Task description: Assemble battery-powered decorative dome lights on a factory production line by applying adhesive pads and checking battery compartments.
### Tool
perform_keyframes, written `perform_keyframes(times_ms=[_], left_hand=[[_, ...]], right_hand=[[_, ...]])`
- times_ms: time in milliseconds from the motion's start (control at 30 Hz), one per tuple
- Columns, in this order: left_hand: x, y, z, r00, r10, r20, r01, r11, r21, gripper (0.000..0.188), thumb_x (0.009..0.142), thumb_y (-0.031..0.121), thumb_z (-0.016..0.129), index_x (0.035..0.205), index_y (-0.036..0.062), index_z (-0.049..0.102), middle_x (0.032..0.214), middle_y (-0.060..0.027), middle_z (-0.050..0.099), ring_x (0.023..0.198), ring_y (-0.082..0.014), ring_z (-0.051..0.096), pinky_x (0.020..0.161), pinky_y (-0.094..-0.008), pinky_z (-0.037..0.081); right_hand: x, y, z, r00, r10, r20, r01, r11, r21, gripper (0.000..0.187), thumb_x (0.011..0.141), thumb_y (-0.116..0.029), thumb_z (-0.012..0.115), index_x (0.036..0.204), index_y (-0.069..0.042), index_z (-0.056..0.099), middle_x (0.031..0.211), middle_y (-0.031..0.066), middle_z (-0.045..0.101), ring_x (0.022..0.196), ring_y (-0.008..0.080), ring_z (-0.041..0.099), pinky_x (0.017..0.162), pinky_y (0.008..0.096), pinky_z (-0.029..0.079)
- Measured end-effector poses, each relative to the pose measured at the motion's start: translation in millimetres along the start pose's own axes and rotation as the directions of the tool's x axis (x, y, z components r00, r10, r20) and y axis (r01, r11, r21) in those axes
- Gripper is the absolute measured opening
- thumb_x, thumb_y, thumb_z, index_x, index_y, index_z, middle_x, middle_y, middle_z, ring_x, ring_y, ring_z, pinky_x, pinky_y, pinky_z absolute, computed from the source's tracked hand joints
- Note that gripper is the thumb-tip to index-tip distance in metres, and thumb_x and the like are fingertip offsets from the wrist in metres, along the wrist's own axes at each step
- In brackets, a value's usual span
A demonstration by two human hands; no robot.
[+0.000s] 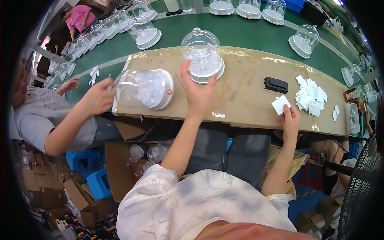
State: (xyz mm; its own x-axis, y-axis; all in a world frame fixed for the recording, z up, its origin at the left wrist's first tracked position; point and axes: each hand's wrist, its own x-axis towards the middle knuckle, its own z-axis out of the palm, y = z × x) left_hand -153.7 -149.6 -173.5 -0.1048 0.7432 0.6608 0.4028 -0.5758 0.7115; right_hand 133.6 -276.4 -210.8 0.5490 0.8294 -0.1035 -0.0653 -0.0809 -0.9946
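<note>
My left hand [198,94] is at the front of a clear glass dome [201,42] on a round white base [206,77]. Its thumb and fingers reach around the base's near side, gripping it. White and clear pieces [203,60] sit under the dome, too fine to name. Between the thumb and fingers of my right hand [291,120] is a small white square card [280,105]. A loose heap of similar white cards [310,96] lies to the right of this hand. Just beyond it is a black oblong object [276,85].
Cardboard [248,80] covers the near table. At left, a co-worker's hand [98,96] is at the top of another dome [144,88], lying on its side. More domes [144,34] stand along the green surface [256,34]. A fan [362,188] is at right.
</note>
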Motion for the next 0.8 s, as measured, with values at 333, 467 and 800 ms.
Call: perform_keyframes(times_ms=[333,467,800], left_hand=[[32,-20,11,0.913,-0.393,0.111,0.383,0.919,0.098,0.116,0.062,0.027,0.090,0.146,-0.0021,0.014,0.143,-0.0248,0.030,0.136,-0.0386,0.029,0.113,-0.0466,0.027],[37,-7,-7,0.823,-0.476,0.310,0.436,0.879,0.192,0.126,0.056,0.029,0.093,0.148,-0.0012,0.011,0.147,-0.0241,0.027,0.135,-0.0347,0.035,0.111,-0.0421,0.031],[29,-28,-10,0.867,-0.226,0.444,0.276,0.960,-0.051,0.130,0.054,0.028,0.093,0.150,0.0017,0.010,0.145,-0.0219,0.029,0.130,-0.0329,0.038,0.109,-0.0409,0.034]], right_hand=[[-1,-6,-19,0.979,-0.147,-0.141,0.096,0.942,-0.320,0.030,0.096,-0.013,0.057,0.122,0.001,0.054,0.065,-0.0049,0.051,0.057,0.0025,0.042,0.051,0.0191,0.032],[-23,-7,8,0.988,-0.146,-0.048,0.133,0.969,-0.209,0.025,0.097,-0.011,0.055,0.119,0.001,0.057,0.070,-0.0031,0.054,0.062,0.0028,0.046,0.055,0.0186,0.035],[-46,-8,50,0.983,-0.123,0.133,0.127,0.992,-0.016,0.018,0.098,-0.007,0.053,0.110,0.000,0.062,0.073,-0.0004,0.058,0.066,0.0051,0.052,0.061,0.0195,0.042]])
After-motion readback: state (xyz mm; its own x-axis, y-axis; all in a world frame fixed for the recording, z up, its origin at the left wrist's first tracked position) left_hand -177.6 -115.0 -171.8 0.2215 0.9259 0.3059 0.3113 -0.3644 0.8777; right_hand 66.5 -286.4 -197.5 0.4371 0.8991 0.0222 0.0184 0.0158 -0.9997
